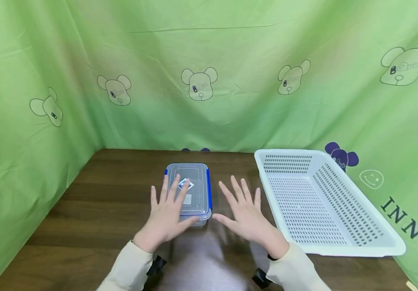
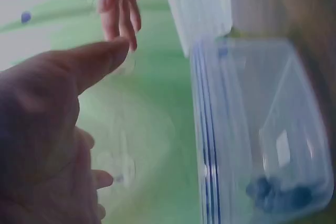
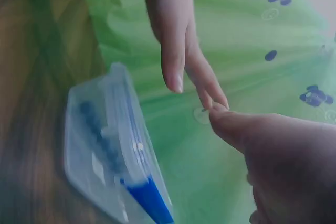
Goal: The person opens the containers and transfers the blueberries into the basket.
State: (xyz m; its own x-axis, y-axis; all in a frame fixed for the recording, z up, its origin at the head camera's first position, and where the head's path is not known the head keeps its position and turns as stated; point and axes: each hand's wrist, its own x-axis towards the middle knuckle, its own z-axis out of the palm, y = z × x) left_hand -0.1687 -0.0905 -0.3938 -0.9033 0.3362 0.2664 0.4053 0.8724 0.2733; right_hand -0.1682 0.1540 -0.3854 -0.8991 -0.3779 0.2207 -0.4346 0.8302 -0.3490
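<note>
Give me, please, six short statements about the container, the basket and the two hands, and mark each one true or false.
1. The container stands on the table. True.
2. The container is open. False: its lid is on.
3. The left hand and right hand have their fingers spread. True.
4. The left hand grips the container. False: it holds nothing.
5. In the head view, the right hand shows between the container and the white basket. True.
6. The container stands inside the white basket. False: it stands outside.
</note>
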